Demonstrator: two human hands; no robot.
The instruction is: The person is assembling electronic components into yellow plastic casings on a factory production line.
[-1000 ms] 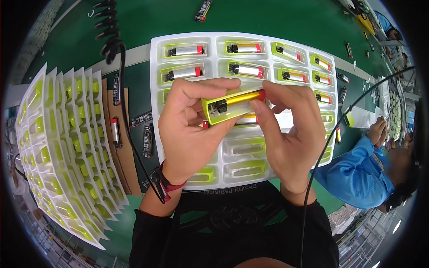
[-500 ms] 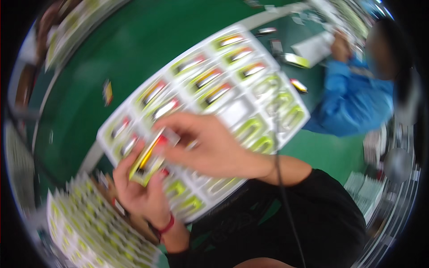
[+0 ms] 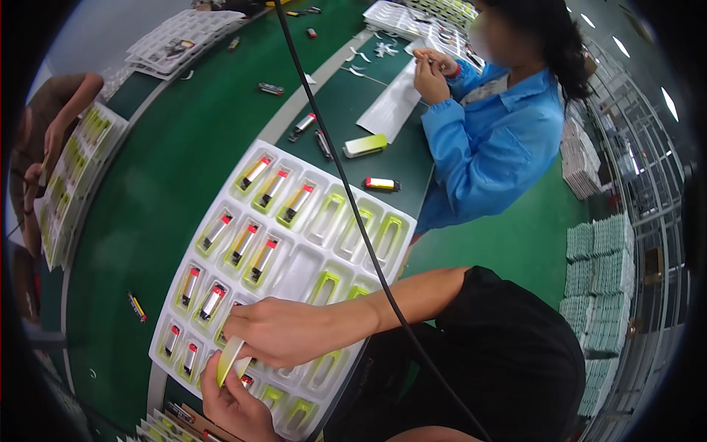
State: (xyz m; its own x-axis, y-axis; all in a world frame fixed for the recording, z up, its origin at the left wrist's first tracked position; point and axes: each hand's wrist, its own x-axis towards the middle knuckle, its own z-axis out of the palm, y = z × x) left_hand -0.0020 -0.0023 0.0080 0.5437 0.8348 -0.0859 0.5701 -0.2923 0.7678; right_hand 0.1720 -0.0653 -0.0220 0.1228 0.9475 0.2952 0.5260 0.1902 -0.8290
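Green case (image 3: 228, 361) has tilted in both hands (image 3: 271, 330); tray (image 3: 298, 271) holds cased batteries (image 3: 298, 200)

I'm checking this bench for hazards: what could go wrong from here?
The green casing held by the left hand and right hand could slip onto batteries in the white tray. The black cable crossing before the right forearm might snag. A loose battery near the bench edge could be knocked off.
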